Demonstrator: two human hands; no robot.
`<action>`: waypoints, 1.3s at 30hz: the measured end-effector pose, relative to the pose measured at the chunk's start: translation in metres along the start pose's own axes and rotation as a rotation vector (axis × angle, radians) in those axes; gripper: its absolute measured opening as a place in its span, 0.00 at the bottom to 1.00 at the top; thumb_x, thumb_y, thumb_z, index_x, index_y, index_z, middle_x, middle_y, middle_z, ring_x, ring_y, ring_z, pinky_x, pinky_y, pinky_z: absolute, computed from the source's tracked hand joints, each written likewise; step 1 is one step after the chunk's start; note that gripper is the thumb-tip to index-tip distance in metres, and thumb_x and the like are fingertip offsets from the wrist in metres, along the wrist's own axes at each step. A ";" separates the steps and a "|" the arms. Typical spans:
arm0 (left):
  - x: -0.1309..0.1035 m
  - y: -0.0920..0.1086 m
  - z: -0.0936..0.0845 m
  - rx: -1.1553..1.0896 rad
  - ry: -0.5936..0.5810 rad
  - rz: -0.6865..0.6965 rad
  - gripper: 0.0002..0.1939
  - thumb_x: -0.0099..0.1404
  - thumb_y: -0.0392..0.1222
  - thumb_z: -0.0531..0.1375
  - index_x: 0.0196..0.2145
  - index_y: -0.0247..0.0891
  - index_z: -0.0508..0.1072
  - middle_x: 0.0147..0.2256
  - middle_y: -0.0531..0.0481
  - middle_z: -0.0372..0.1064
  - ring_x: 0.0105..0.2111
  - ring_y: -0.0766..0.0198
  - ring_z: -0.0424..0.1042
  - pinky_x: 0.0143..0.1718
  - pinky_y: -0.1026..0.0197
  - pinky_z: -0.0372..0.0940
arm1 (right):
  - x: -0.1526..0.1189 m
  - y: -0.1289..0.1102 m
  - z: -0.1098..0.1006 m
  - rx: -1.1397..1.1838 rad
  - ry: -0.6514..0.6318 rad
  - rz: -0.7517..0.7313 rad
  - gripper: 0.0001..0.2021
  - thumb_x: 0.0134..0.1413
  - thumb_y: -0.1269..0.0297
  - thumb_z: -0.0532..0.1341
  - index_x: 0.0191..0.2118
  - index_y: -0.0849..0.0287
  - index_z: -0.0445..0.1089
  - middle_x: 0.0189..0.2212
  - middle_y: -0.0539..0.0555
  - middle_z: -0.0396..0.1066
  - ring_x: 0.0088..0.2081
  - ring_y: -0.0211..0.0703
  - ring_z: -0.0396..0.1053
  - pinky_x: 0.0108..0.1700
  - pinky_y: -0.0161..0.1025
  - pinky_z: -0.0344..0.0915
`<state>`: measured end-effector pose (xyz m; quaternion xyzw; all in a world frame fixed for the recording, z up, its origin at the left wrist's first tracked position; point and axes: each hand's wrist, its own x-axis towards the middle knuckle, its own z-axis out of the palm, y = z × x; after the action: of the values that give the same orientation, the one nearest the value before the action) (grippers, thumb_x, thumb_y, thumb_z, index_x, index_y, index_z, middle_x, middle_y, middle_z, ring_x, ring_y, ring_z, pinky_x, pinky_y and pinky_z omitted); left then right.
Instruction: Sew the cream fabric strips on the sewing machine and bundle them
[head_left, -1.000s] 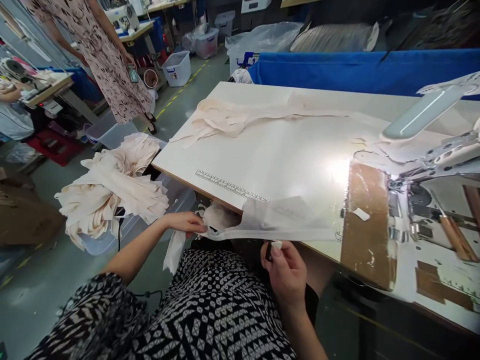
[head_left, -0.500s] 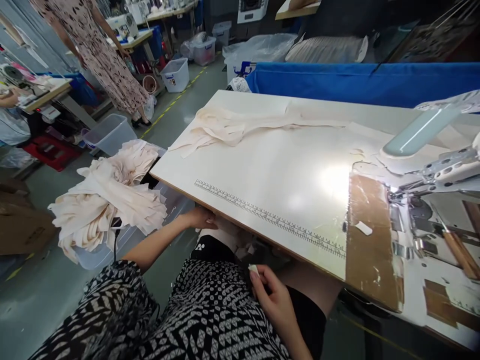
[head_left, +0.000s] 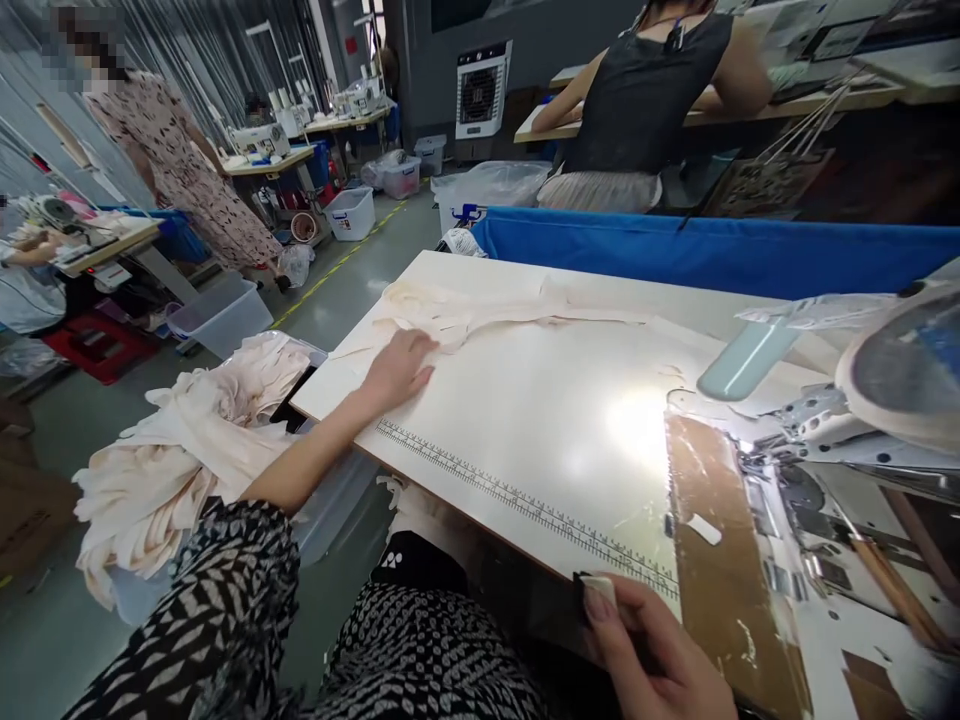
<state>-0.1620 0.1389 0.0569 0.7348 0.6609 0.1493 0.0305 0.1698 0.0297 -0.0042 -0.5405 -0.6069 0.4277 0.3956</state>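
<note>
Left hand [head_left: 397,370] is over the counter [head_left: 540,410], left of center in frame, at the near edge of the cream fabric strips [head_left: 499,312]. Its grip is apart: fingers extended, slightly bent, thumb off to the side. Can't tell if the fingertips touch the cloth. Strips lie loose and rumpled across the far part of the counter, upper middle of frame, narrowing toward the right.

Right hand [head_left: 667,660] is at bottom right of center, by the counter's near edge. Its grip is together, clamped on a small white piece [head_left: 602,588] at the thumb tip. Small black item [head_left: 579,598] right beside that; can't make out what it is.

Printed ruler scale [head_left: 525,503] runs along the near edge, between the 2 hands. Right of frame: sewing machine [head_left: 795,440], brown panel [head_left: 731,590] with 1 white scrap [head_left: 705,530] on it, wooden-handled tool [head_left: 900,590]. Lower left: big heap of cream fabric [head_left: 202,430].
</note>
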 end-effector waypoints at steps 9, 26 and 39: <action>0.028 0.015 0.001 0.193 -0.119 0.112 0.13 0.70 0.35 0.48 0.41 0.38 0.72 0.33 0.44 0.72 0.35 0.54 0.73 0.44 0.49 0.65 | 0.018 0.000 -0.004 0.257 -0.049 0.112 0.18 0.54 0.43 0.63 0.33 0.54 0.72 0.19 0.49 0.65 0.19 0.38 0.61 0.22 0.36 0.62; -0.073 0.164 0.051 -0.179 -0.477 0.998 0.13 0.72 0.44 0.52 0.28 0.47 0.67 0.30 0.46 0.74 0.28 0.57 0.74 0.24 0.53 0.63 | 0.044 -0.019 0.010 0.507 -0.216 0.231 0.21 0.50 0.43 0.66 0.30 0.57 0.67 0.19 0.44 0.56 0.20 0.31 0.52 0.21 0.31 0.52; 0.059 0.099 0.074 -0.005 -0.181 0.636 0.13 0.69 0.33 0.53 0.50 0.33 0.69 0.53 0.39 0.69 0.51 0.53 0.68 0.49 0.53 0.67 | 0.009 -0.006 -0.005 0.587 0.030 0.350 0.20 0.48 0.43 0.68 0.31 0.56 0.69 0.23 0.46 0.60 0.22 0.32 0.55 0.23 0.30 0.59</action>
<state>-0.0433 0.1956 0.0212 0.9146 0.3924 0.0872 0.0426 0.1719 0.0393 0.0035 -0.5061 -0.3500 0.6374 0.4637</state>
